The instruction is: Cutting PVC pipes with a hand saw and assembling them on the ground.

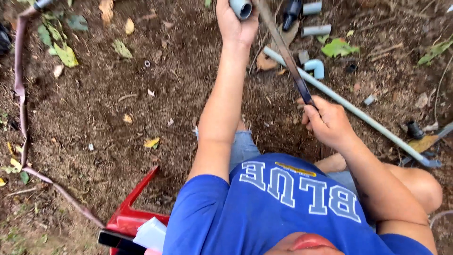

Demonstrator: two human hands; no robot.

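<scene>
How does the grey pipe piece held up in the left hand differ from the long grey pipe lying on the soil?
The pipe piece is short, with its open round end facing the camera; the long pipe is thin and runs slantwise across the ground. The piece is gripped by the left hand and looks wider; the long pipe lies loose, passing under the blade the right hand holds. Both are grey plastic.

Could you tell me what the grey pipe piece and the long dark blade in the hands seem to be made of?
The short grey pipe piece in the left hand looks like matte plastic: uniform grey, thick round wall. The long dark blade held by the right hand seems dull metal, thin and straight.
</scene>
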